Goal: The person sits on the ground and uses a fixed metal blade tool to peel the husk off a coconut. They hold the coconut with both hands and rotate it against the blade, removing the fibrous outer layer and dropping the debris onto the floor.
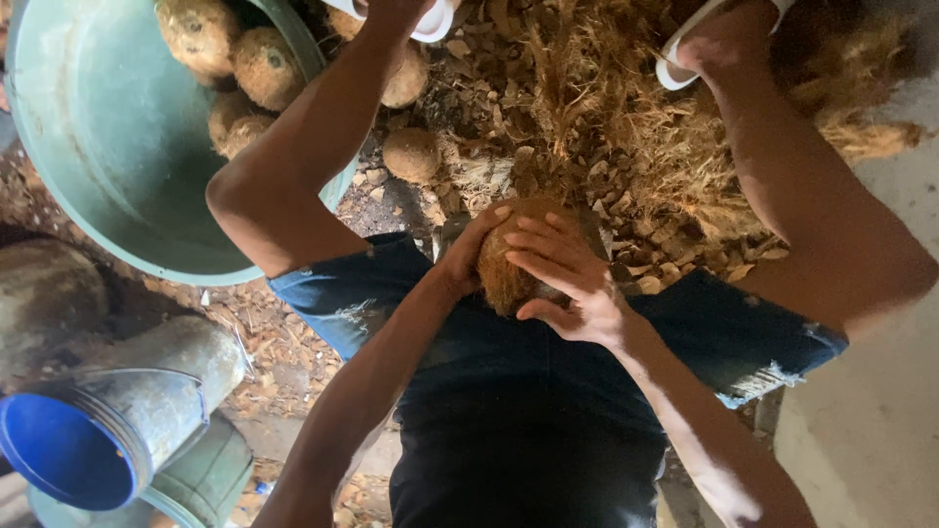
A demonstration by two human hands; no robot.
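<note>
A brown, fibrous coconut sits between my knees, just above my dark blue shorts. My left hand grips its left side with the thumb hooked over the top. Across its right side lies my right hand, fingers spread and pressed on the husk. Both hands are closed on the same nut. A dark metal piece shows just behind my left hand; what it is cannot be told. My bare legs stretch away from me on either side, ending in white sandals.
A big green basin at the upper left holds several husked coconuts. One loose coconut lies on the ground among husk fibre and chips. A metal can with a blue lid is at the lower left.
</note>
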